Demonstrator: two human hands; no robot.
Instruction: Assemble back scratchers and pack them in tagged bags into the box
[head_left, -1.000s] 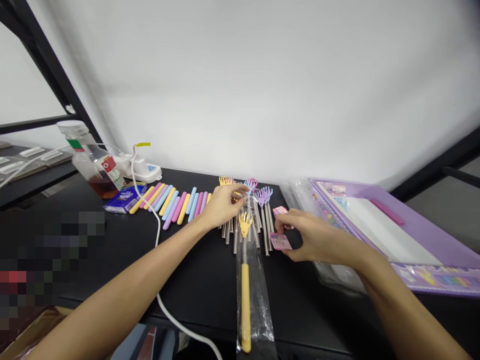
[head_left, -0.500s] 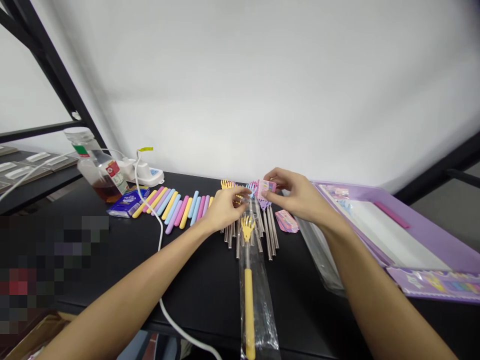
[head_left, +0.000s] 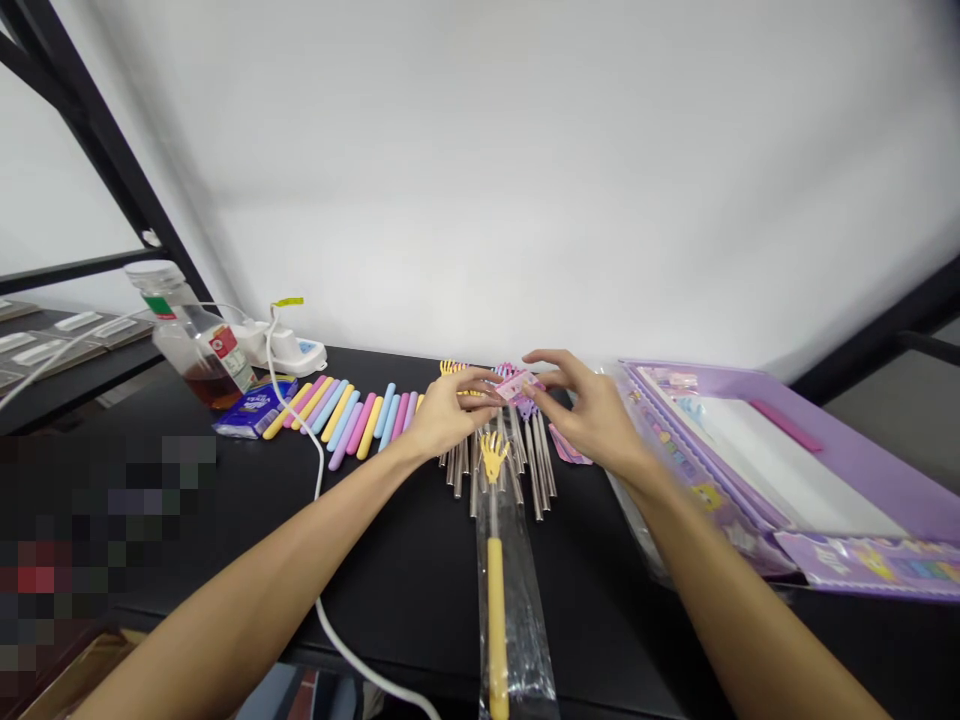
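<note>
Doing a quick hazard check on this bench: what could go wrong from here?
The pink card in the right hand could slip and drop among the metal rods close by. The left forearm crosses over the white cable, so a sweep might snag it. The bottle of amber liquid stands near the power strip; if knocked over and leaking, it might wet it.

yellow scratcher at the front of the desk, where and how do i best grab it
Probably mid-handle, from the wearer's side, fingers closing across it from left and right. The handle is thick, straight and points toward the wearer, with no hand over it. The fingered head is thinner and lies close to the left hand. Expect some clear plastic in the grip.
</note>
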